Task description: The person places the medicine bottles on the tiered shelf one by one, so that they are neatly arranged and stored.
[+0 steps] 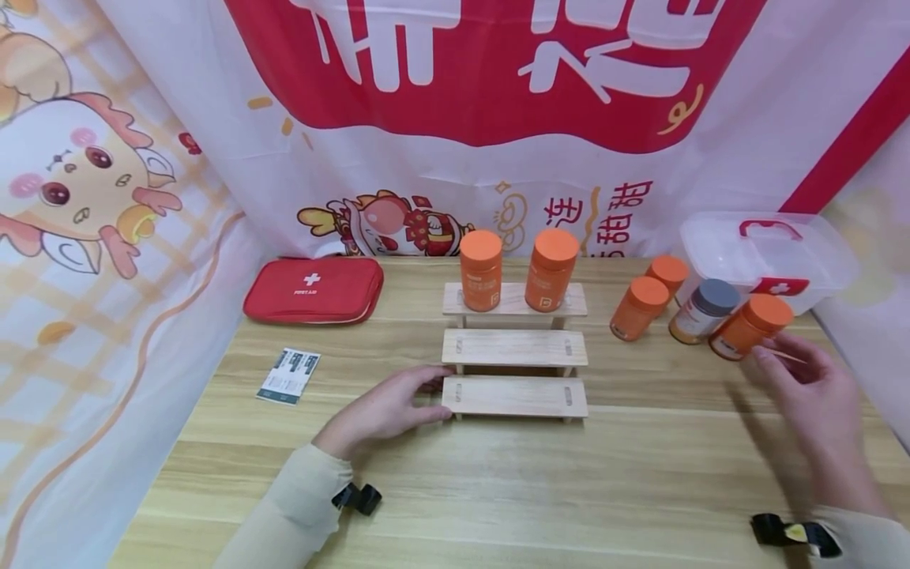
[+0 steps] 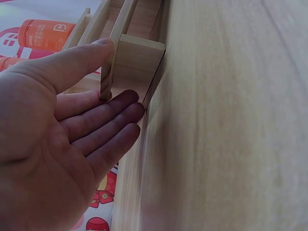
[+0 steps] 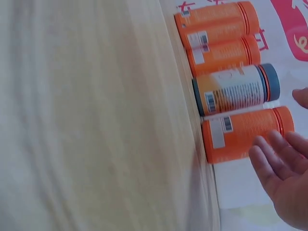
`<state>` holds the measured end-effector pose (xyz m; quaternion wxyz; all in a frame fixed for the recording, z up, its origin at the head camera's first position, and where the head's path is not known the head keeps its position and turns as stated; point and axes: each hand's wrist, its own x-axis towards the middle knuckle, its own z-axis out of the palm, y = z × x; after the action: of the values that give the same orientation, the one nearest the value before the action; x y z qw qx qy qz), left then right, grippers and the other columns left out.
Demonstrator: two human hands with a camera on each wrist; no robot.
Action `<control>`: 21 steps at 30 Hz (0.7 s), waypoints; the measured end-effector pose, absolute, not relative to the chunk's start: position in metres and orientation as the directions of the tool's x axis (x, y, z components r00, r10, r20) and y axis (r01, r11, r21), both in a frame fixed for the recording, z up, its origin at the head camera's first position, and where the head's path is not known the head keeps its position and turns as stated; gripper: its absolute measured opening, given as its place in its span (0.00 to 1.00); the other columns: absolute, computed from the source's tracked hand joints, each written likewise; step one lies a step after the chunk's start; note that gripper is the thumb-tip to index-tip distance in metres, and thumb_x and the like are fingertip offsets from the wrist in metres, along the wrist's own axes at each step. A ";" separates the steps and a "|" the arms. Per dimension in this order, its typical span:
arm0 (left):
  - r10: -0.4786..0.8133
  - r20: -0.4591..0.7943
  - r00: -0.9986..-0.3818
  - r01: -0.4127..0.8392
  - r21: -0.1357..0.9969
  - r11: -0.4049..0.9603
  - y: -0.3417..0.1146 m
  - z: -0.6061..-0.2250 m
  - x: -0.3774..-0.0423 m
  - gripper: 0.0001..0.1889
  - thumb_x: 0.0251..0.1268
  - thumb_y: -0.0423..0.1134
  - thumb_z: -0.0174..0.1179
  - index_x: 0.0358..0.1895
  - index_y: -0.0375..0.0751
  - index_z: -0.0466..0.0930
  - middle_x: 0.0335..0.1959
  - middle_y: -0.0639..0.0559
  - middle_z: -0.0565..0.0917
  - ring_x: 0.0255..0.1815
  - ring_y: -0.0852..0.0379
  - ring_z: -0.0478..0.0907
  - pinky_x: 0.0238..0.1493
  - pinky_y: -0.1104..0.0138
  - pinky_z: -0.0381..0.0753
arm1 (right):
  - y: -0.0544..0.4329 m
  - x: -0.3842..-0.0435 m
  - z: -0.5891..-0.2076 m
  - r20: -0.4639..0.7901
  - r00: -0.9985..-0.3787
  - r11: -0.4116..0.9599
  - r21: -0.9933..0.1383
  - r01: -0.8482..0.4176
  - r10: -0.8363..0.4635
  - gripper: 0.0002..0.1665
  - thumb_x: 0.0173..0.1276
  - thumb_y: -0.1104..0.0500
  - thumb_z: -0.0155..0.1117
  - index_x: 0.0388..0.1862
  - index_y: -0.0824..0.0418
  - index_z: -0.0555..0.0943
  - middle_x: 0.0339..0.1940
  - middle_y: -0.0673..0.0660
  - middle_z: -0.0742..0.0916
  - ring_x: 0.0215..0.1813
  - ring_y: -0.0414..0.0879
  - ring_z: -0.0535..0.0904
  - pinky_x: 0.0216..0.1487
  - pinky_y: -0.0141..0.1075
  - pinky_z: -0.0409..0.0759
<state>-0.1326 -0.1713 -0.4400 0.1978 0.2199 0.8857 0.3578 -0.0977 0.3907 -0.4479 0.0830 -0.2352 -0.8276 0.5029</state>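
Note:
My left hand [image 1: 387, 403] is at the left end of a three-step wooden display stand [image 1: 515, 397]. In the left wrist view, its thumb and forefinger [image 2: 79, 103] pinch the edge of the lowest board [image 2: 117, 53], while the other fingers extend beneath. Two orange bottles [image 1: 481, 273] stand on the top step. At the right, my right hand [image 1: 817, 387] reaches beside the nearest orange bottle [image 1: 746, 328], fingers extended and thumb apart; whether a fingertip touches it, I cannot tell. Beside that bottle are a grey-capped bottle [image 1: 700, 312] and two more orange bottles [image 1: 637, 308].
A clear plastic first-aid box [image 1: 768, 253] with a red handle stands behind the right-hand bottles. On the left lie a red first-aid pouch [image 1: 313, 291] and a small printed card [image 1: 289, 376]. Printed cloth [image 1: 412, 158] hangs behind the wooden table [image 1: 498, 490].

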 end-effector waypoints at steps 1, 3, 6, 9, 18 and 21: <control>0.530 -0.194 -0.826 0.248 0.719 0.649 -0.171 -0.440 -0.133 0.36 0.72 0.49 0.73 0.79 0.43 0.72 0.80 0.42 0.75 0.81 0.41 0.71 0.84 0.43 0.69 | 0.392 -0.099 -0.447 -0.110 -0.860 0.382 -0.863 0.332 0.499 0.39 0.78 0.39 0.67 0.84 0.41 0.69 0.56 0.26 0.79 0.56 0.26 0.73 0.40 0.09 0.74; 0.529 -0.194 -0.826 0.249 0.716 0.652 -0.171 -0.440 -0.133 0.36 0.72 0.49 0.73 0.79 0.43 0.72 0.80 0.42 0.75 0.81 0.41 0.71 0.84 0.44 0.68 | 0.395 -0.100 -0.446 -0.140 -0.831 0.384 -0.837 0.390 0.538 0.41 0.78 0.35 0.65 0.85 0.38 0.67 0.61 0.31 0.78 0.59 0.31 0.71 0.38 0.10 0.72; 0.531 -0.192 -0.825 0.254 0.713 0.653 -0.171 -0.439 -0.133 0.36 0.72 0.48 0.73 0.79 0.42 0.73 0.79 0.42 0.76 0.81 0.40 0.71 0.84 0.43 0.69 | 0.399 -0.104 -0.444 -0.161 -0.810 0.384 -0.817 0.430 0.564 0.44 0.77 0.32 0.63 0.87 0.37 0.63 0.71 0.39 0.77 0.66 0.37 0.72 0.38 0.10 0.74; 0.532 -0.193 -0.824 0.253 0.714 0.652 -0.172 -0.439 -0.133 0.36 0.72 0.47 0.73 0.78 0.42 0.73 0.79 0.42 0.76 0.80 0.40 0.72 0.83 0.43 0.69 | 0.403 -0.108 -0.444 -0.171 -0.812 0.381 -0.817 0.433 0.557 0.47 0.76 0.31 0.63 0.89 0.37 0.58 0.83 0.46 0.72 0.79 0.43 0.71 0.43 0.10 0.77; 0.535 -0.196 -0.822 0.250 0.720 0.647 -0.172 -0.439 -0.133 0.35 0.73 0.48 0.72 0.79 0.43 0.73 0.79 0.42 0.76 0.81 0.41 0.72 0.83 0.44 0.69 | 0.405 -0.126 -0.443 -0.182 -0.843 0.417 -0.804 0.424 0.507 0.53 0.76 0.28 0.59 0.91 0.32 0.45 0.93 0.49 0.56 0.90 0.57 0.59 0.83 0.39 0.71; 0.539 -0.191 -0.821 0.256 0.720 0.645 -0.172 -0.439 -0.134 0.36 0.73 0.48 0.72 0.79 0.42 0.73 0.79 0.43 0.76 0.81 0.42 0.72 0.83 0.44 0.70 | 0.405 -0.130 -0.444 -0.187 -0.851 0.403 -0.817 0.412 0.491 0.53 0.76 0.28 0.59 0.91 0.32 0.45 0.93 0.50 0.54 0.90 0.59 0.57 0.87 0.54 0.64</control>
<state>-0.1341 -0.1718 -0.4390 0.1983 0.2244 0.8851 0.3562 -0.1300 0.4054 -0.4435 0.0416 -0.2697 -0.8365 0.4752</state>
